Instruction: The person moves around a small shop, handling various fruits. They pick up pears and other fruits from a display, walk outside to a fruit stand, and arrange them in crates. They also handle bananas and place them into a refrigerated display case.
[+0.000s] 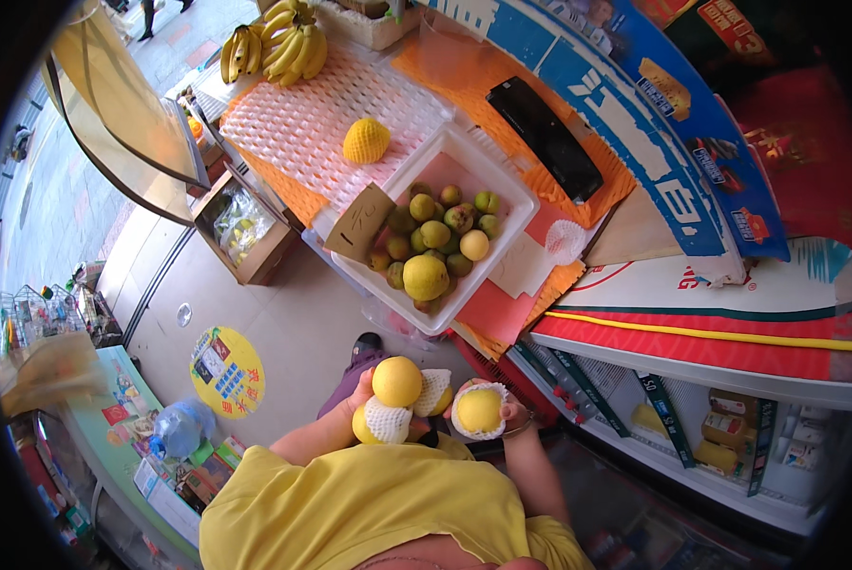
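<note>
My left hand (358, 396), in front of my yellow shirt, cradles three round yellow fruits. The topmost yellow fruit (397, 381) is bare. Below it sits a fruit partly covered by a white foam net (388, 423), and beside that another foam-netted fruit (433, 392). A single yellow fruit (479, 410) in a white foam net rests in my right hand (515, 415), whose wrist wears a bracelet. Beyond my hands stands a white plastic tub (505, 229) of small green and yellowish fruits, with one larger yellow fruit (426, 278) on top. A cardboard sign (360, 222) leans at its left side.
Bananas (294, 46) and a yellow-netted fruit (366, 141) lie on the foam-covered stand (290, 128). A black box (545, 139) and an empty foam net (565, 241) are further right. A refrigerated display (668, 420) borders my right; a water bottle (182, 427) is left.
</note>
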Demonstrator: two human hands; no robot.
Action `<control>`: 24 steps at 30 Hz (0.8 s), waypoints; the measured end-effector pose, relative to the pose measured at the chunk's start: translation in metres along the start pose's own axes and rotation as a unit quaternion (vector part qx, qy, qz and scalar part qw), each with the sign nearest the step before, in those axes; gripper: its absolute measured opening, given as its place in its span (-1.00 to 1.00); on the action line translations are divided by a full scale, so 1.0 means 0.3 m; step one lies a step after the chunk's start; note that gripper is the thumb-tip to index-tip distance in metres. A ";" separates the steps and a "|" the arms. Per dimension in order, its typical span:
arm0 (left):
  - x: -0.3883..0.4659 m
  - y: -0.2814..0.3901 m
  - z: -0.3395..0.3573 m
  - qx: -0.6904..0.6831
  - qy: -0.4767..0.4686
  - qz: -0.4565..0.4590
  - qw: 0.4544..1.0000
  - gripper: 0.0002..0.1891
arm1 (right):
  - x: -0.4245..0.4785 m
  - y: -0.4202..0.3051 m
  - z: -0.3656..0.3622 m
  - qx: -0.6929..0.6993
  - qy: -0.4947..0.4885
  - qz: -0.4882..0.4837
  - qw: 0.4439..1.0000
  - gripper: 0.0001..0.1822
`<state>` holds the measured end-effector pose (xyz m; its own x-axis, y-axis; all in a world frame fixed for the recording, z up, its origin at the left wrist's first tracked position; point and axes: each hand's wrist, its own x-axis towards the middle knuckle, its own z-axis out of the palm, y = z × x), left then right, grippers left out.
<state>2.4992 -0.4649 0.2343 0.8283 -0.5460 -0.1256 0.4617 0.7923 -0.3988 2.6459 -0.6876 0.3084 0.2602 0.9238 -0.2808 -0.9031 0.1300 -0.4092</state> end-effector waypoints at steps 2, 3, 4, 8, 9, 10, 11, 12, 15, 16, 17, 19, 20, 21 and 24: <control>-0.027 0.009 -0.020 0.009 0.034 0.071 0.997 -0.12 | 0.049 -0.036 0.038 0.000 -0.006 -0.041 0.999 -0.20; -0.037 0.017 -0.036 -0.001 0.050 0.109 0.993 -0.12 | 0.063 -0.053 -0.004 -0.018 0.022 -0.078 0.997 -0.21; -0.049 0.034 -0.014 -0.003 0.027 0.085 0.996 -0.11 | 0.110 -0.097 -0.013 -0.014 0.045 -0.122 0.991 -0.25; -0.095 0.082 0.029 0.000 -0.016 0.058 0.998 -0.10 | 0.281 -0.332 -0.107 -0.262 0.386 -0.310 0.828 -0.33; -0.109 0.094 0.028 -0.005 -0.020 0.051 0.998 -0.10 | 0.307 -0.399 -0.188 -0.359 0.453 -0.321 0.750 -0.34; -0.132 0.107 0.034 -0.004 -0.023 0.053 0.998 -0.11 | 0.335 -0.469 -0.222 -0.580 0.478 -0.348 0.561 -0.35; -0.161 0.118 0.038 -0.005 -0.026 0.060 0.998 -0.12 | 0.374 -0.509 -0.234 -0.608 0.505 -0.326 0.519 -0.33; -0.187 0.130 0.048 -0.002 -0.031 0.072 0.997 -0.12 | 0.412 -0.549 -0.242 -0.633 0.531 -0.302 0.475 -0.30; -0.240 0.192 0.047 0.023 0.015 0.084 0.996 -0.13 | 0.376 -0.645 -0.466 -0.570 0.649 -0.225 0.451 -0.28; -0.251 0.228 0.035 0.042 0.020 0.070 0.996 -0.13 | 0.329 -0.665 -0.540 -0.525 0.682 -0.236 0.451 -0.30; -0.274 0.232 0.038 0.012 0.032 0.104 0.994 -0.13 | 0.365 -0.637 -0.534 -0.492 0.651 -0.289 0.500 -0.34; -0.337 0.237 0.038 -0.007 0.033 0.156 0.987 -0.14 | 0.460 -0.551 -0.400 -0.391 0.541 -0.387 0.635 -0.43; -0.379 0.239 0.035 0.004 0.026 0.166 0.986 -0.15 | 0.486 -0.501 -0.282 -0.295 0.568 -0.359 0.679 -0.50; -0.412 0.239 0.040 0.017 0.018 0.166 0.986 -0.16 | 0.482 -0.448 -0.185 -0.239 0.558 -0.414 0.678 -0.53; -0.491 0.217 0.048 -0.003 0.002 0.232 0.973 -0.20 | 0.431 -0.348 -0.024 -0.188 0.483 -0.532 0.669 -0.56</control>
<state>2.4119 -0.3289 0.2400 0.9458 -0.1317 -0.2969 0.0374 0.9522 -0.3032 2.7762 -0.5843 0.3085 0.9513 -0.3080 -0.0126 0.0719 0.2616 -0.9625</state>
